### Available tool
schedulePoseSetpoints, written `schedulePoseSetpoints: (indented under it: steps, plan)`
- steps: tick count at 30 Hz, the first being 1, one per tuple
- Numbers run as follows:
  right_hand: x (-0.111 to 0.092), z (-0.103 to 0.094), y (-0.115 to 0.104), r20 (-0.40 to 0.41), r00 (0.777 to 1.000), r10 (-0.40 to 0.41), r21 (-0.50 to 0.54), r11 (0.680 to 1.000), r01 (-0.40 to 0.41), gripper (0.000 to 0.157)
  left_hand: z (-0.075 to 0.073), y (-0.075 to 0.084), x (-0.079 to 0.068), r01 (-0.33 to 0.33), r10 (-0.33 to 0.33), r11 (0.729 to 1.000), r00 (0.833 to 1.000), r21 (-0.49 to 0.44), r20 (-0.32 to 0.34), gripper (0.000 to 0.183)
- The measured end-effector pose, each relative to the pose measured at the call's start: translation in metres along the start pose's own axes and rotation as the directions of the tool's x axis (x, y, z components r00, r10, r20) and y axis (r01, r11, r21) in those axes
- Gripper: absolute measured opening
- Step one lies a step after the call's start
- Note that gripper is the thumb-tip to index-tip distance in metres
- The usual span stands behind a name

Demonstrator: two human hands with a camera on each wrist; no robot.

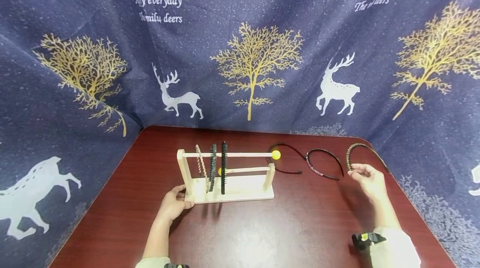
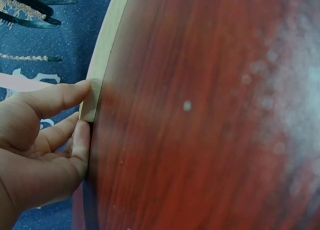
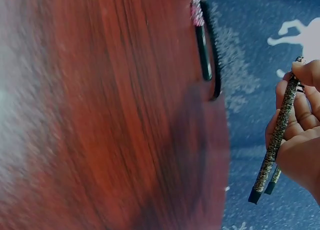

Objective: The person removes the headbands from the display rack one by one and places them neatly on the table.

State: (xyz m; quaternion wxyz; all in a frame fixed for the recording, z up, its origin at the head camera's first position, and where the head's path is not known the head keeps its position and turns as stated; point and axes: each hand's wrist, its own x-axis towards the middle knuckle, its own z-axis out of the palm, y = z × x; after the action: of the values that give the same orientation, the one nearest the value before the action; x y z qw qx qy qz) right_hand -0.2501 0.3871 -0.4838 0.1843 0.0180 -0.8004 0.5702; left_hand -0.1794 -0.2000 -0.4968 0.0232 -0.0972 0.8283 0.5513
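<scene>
With thumb and fingers, my left hand grips the left end of the base of a pale wooden rack; the left wrist view shows the thumb on the base edge. Three headbands hang on the rack's upper bar: a beaded light one, a dark sparkly one and a black toothed one. To the right, my right hand pinches a black headband with gold beading near one end. In the right wrist view this gold-beaded headband shows against the blue cloth, apart from the tabletop.
Two more headbands lie right of the rack: a dark one and a black one with pink stones. A yellow ball caps the upper bar. Behind the red-brown table hangs a blue printed cloth.
</scene>
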Motion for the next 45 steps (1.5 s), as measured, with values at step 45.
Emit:
schedulePoseSetpoints:
  steps: [45]
  plan:
    - [0.019,0.000,0.022,-0.033,0.977,0.213,-0.520,0.831,-0.199,0.034,0.000,-0.001,0.001,-0.012,0.012,1.000,1.000,0.027,-0.004,0.068]
